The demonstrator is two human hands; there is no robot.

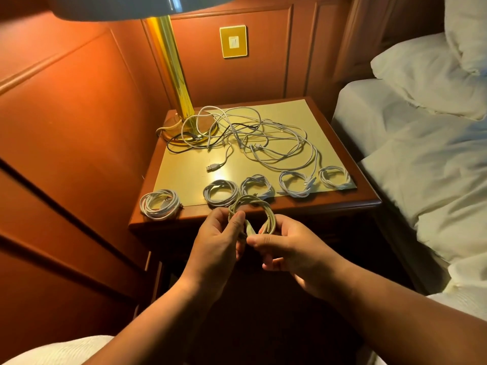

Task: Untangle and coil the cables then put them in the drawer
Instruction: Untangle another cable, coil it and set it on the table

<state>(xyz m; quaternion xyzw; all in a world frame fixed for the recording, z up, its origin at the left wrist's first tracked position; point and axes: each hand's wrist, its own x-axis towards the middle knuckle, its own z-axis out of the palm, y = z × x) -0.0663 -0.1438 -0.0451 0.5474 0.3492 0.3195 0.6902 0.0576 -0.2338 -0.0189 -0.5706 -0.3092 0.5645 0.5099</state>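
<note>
1. Wood-panelled reddish wall [79, 114] fills the left and back; a square brass wall plate [233, 41] sits on the back panel.
2. White rumpled bed with pillows [427, 133] takes the right side, just beside the nightstand.
3. Reddish wooden nightstand [329, 204] at centre, with a pale yellow mat [287, 114] covering most of its top.
4. Brass lamp with a pale shade [171, 64] stands on the nightstand's back-left corner.
5. Tangled heap of white cables plus one black cable [253, 133] lies on the mat's rear half, touching the lamp base; a USB plug [210, 167] pokes out toward the front.
6. Five coiled white cables sit in a row along the front edge: the far-left coil [160, 204] is off the mat on bare wood, the other four coils [290, 184] are on the mat's front strip.
7. Left hand [218, 241] and right hand [292, 248] are in front of the nightstand, just below its front edge, close together.
8. Both hands grip one beige looped cable [268, 209]: left thumb and fingers pinch the loop's left side, right fingers curl round its right side, and its connector end sits between the two hands.
9. Drawer: cannot tell its state, the front below the top is dark.
</note>
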